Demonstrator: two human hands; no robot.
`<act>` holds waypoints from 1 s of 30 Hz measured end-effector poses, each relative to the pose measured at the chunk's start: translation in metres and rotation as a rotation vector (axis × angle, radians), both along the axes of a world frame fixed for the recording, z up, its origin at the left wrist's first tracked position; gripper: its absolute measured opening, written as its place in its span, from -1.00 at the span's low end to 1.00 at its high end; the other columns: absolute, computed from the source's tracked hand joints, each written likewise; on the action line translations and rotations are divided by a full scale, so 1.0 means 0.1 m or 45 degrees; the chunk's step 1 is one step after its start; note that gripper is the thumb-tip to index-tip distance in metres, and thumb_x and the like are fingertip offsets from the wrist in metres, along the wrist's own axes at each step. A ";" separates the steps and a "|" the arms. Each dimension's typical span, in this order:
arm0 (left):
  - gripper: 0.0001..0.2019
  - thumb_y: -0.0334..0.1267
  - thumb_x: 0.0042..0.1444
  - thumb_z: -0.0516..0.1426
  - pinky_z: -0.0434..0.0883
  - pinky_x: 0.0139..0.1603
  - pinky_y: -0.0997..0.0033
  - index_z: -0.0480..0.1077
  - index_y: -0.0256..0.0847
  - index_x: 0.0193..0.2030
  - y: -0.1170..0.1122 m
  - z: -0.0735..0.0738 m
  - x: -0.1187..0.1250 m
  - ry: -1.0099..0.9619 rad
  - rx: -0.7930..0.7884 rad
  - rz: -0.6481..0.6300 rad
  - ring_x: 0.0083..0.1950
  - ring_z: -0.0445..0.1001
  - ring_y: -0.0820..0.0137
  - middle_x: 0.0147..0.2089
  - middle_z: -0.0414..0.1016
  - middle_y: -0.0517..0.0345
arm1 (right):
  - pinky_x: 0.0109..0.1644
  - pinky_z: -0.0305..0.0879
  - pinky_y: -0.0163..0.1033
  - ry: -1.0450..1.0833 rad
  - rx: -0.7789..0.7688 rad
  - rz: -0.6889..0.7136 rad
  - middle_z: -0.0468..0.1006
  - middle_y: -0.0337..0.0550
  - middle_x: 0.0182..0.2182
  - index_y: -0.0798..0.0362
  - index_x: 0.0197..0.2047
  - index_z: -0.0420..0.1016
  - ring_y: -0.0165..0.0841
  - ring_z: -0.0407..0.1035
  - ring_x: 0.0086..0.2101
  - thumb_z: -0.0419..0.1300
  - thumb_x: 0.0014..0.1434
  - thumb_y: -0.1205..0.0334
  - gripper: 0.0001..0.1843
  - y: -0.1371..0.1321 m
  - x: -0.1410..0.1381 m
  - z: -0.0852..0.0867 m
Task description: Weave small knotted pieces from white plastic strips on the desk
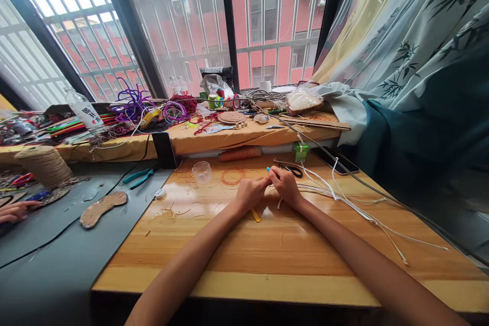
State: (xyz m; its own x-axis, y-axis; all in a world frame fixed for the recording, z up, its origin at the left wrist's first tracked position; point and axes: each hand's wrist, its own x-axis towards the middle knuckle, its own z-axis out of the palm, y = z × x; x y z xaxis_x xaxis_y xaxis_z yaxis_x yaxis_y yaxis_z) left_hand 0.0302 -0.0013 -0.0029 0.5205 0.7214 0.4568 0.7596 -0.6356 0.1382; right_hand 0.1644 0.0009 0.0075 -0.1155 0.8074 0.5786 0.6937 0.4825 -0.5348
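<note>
Both my hands meet over the middle of the wooden table (275, 260). My left hand (250, 192) is closed in a pinch, its fingertips touching those of my right hand (284, 185). My right hand is also closed and holds a small tool with a light blue tip (268, 168). What the left fingers pinch is too small to name. A coil of thin copper wire (232, 177) lies just beyond my left hand. A yellow strip (255, 215) lies on the table under my wrists. White cords (344, 198) trail away to the right of my right hand.
A clear plastic cup (202, 171), teal pliers (138, 177), black scissors (294, 170), a green box (300, 151) and a phone (336, 160) lie beyond my hands. A twine spool (43, 164) and another person's hand (15, 210) are at the left. A cluttered shelf (191, 137) runs below the window.
</note>
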 end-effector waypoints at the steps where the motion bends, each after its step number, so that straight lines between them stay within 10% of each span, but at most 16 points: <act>1: -0.73 -0.28 0.13 -0.14 0.19 -0.42 0.59 0.37 -0.15 -0.21 0.00 0.00 0.00 0.010 0.001 -0.008 -0.41 0.34 0.52 -0.38 0.41 0.15 | -0.50 -0.05 -0.37 -0.001 -0.017 0.000 0.17 -0.28 -0.70 0.05 -0.62 0.05 -0.47 0.06 -0.63 -0.16 0.11 0.15 -0.69 0.00 0.00 0.00; 30: -0.75 -0.32 0.11 -0.10 0.17 -0.48 0.60 0.35 -0.09 -0.19 -0.03 0.03 0.00 0.095 0.090 -0.130 -0.44 0.33 0.52 -0.38 0.42 0.20 | -0.52 -0.03 -0.34 0.309 -0.334 0.184 0.12 -0.31 -0.72 0.05 -0.72 0.03 -0.49 0.03 -0.62 -0.08 -0.01 0.13 -0.66 0.15 0.05 -0.02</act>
State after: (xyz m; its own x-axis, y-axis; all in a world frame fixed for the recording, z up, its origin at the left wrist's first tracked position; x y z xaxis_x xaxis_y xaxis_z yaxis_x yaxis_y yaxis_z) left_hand 0.0301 -0.0046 -0.0004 0.6237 0.6306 0.4619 0.6972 -0.7160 0.0360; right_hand 0.1689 0.0159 0.0060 -0.1240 0.9171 0.3789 0.4670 0.3909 -0.7932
